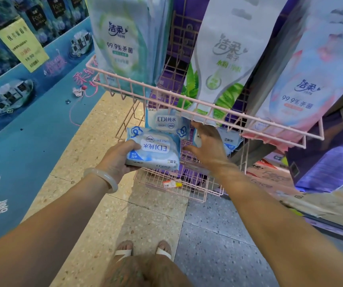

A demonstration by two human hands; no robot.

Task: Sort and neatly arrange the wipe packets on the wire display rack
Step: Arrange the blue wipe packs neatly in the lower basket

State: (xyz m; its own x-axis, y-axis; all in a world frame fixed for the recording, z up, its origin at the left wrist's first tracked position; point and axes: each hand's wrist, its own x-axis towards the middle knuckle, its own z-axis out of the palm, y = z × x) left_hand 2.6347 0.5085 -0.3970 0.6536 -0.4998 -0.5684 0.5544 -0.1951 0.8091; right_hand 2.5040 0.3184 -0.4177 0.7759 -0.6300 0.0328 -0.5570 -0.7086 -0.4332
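- Head view counts three blue-and-white "EDI" wipe packets plainly: one held packet (153, 151) in front of the lower shelf, a second EDI packet (166, 122) standing upright on that shelf behind it, and a third packet (229, 141) partly hidden to the right, its label not fully legible.
- The held packet is a soft white pouch with blue flower logos at the corners and an oval flip lid; its "EDI" print reads upside down from here.
- The left hand (117, 158) grips the held packet by its left end, thumb on top, fingers curled beneath; a pale bangle (102, 179) sits on that wrist.
- The right hand (206, 145) is spread, fingers straight, reaching under the upper rail toward the lower shelf between the second and third packets; whether it touches either cannot be told.
- The pink wire display rack (187, 100) shows two tiers; the upper one holds three large hanging-style packs: a green pack (121, 48), an aloe-leaf pack (226, 59) and a pink pack (303, 94).
- One price tag (171, 184) clips to the lower shelf's front edge.
- Below, two feet in white sandals (143, 252) stand on the speckled floor (108, 214).
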